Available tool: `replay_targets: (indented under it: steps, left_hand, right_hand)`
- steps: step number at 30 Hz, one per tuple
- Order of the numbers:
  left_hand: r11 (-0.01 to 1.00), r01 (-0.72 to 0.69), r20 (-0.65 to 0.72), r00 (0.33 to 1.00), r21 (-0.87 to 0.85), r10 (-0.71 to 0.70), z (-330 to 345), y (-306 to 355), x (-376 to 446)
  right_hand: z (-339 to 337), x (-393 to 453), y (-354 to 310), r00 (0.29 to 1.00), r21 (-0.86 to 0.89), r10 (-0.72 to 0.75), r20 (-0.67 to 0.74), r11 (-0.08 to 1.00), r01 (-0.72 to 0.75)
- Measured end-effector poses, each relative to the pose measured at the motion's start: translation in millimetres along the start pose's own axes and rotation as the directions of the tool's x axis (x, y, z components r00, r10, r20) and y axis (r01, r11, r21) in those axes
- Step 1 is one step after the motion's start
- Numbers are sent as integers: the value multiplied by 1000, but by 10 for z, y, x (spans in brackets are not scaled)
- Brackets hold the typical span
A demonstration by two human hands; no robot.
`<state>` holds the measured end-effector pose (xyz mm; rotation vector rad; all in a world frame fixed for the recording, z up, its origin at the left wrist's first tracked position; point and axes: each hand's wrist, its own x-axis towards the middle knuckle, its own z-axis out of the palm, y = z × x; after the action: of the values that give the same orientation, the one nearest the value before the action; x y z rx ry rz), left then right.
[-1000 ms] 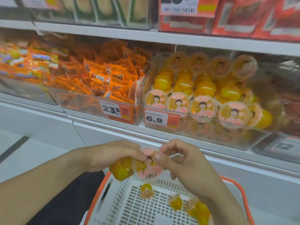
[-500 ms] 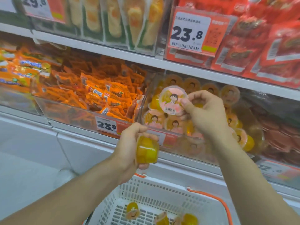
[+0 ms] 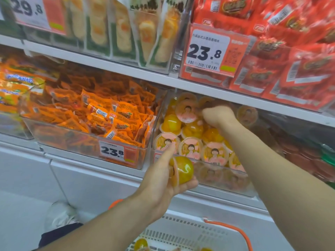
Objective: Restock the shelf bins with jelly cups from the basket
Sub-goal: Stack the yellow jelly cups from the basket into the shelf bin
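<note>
The left hand [image 3: 163, 178] gripped a yellow jelly cup [image 3: 182, 170] just below the clear bin [image 3: 208, 171]. The right hand [image 3: 218, 117], fingers curled inside the bin, pinched a pink-lidded cup [image 3: 186, 112]; its fingertips were blurred. The basket [image 3: 181, 234] was cut off below.

a clear plastic shelf bin [image 3: 181, 180] sits on the middle shelf, filled with yellow jelly cups [image 3: 192, 131] whose pink lids show a cartoon child. one cup [image 3: 186, 113] is tilted lid-outward at the top of the pile. another yellow jelly cup [image 3: 182, 170] lies on its side before the bin's front. the white slotted basket [image 3: 183, 232] with an orange handle sits below, holding a few cups.
</note>
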<state>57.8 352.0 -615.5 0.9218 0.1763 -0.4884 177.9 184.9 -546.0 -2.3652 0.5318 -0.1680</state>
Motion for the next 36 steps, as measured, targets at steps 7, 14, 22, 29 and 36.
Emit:
replay_targets:
  steps: [7, 14, 22, 29, 36]
  left_hand:
    - [988, -135, 50, 989, -77, 139, 93, -64, 30]
    - [939, -325, -82, 945, -109, 317, 93, -73, 75]
    - [846, -532, -232, 821, 23, 522, 75, -117, 100]
    - [818, -550, -152, 806, 166, 573, 125, -250, 141]
    - [428, -707, 163, 603, 563, 781, 147, -278, 204]
  right_hand:
    - [7, -83, 73, 998, 25, -60, 10, 998, 60]
    - [-65, -121, 121, 990, -73, -131, -49, 989, 127]
    - [-275, -1083, 357, 804, 438, -449, 390, 859, 267]
    - [-53, -1161, 651, 884, 605, -380, 271, 782, 150]
    - [-253, -978, 672, 939, 632, -336, 72, 743, 217]
